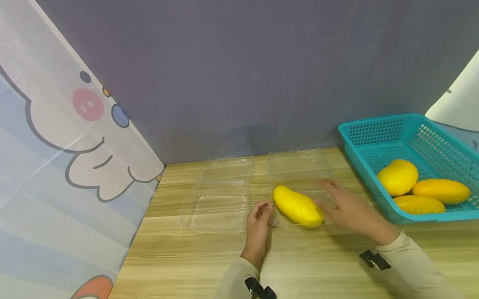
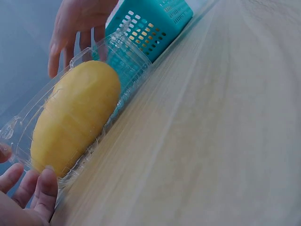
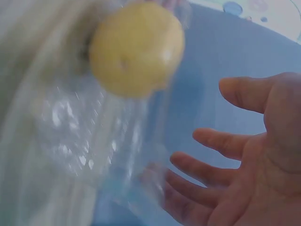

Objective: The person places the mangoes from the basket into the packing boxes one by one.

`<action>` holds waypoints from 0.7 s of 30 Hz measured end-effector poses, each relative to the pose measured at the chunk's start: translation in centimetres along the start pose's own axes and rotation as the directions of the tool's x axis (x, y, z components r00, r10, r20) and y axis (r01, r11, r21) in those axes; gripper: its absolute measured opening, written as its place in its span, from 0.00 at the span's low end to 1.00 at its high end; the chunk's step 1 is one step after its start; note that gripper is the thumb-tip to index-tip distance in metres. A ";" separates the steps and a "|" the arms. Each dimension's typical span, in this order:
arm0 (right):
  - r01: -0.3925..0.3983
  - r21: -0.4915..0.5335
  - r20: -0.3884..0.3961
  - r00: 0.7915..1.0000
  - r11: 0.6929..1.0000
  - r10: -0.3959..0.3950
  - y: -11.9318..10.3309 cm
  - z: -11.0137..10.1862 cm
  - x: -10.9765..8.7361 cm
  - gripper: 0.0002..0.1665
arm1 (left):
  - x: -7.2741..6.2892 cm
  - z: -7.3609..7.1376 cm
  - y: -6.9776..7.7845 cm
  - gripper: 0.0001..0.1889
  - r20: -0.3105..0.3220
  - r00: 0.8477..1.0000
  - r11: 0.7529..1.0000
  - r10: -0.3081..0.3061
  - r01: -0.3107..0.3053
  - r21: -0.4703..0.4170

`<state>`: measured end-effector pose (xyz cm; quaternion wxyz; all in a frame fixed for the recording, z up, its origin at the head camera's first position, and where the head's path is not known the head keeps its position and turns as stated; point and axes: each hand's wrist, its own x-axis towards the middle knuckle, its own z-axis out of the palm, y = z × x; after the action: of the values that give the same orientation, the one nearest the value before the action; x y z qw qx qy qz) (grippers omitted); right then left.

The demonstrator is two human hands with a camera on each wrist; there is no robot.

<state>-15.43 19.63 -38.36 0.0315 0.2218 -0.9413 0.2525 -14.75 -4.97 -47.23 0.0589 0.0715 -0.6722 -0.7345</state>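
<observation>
A yellow mango (image 1: 298, 207) lies slantwise in the near half of an opened clear plastic clamshell box (image 1: 299, 164). My left hand (image 1: 259, 228) pinches the left edge of that box; in the left wrist view, its fingertips (image 2: 46, 188) are right at the mango's near end. Over the box's right side, my right hand (image 1: 350, 209) is spread, its fingers apart and holding nothing. The right wrist view, partly blurred, shows the same open palm beside the box, with the mango's end beyond.
Left of the mango's box, a second clear clamshell box (image 1: 219, 212) lies opened on the wooden table (image 1: 196, 270). A turquoise basket (image 1: 363, 176) at the right holds three yellow fruits (image 1: 397, 178). A grey wall (image 1: 237, 79) rises behind the table.
</observation>
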 end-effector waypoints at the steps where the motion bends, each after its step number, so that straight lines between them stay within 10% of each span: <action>1: -0.012 -0.009 -0.003 1.000 1.000 0.012 0.2 -0.5 -0.2 0.36 | 0.0 0.0 0.0 0.15 0.001 1.000 1.000 -0.003 0.003 0.000; 21: -0.205 -0.115 -0.073 0.978 0.972 0.197 6.0 -8.9 -3.2 0.38 | -0.1 -0.1 0.0 0.16 0.020 0.999 0.999 -0.027 0.027 -0.025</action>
<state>-15.65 29.95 -33.91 0.0481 0.1152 -0.9711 0.2032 -14.66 -5.05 -47.21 0.0431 0.0726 -0.6625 -0.7443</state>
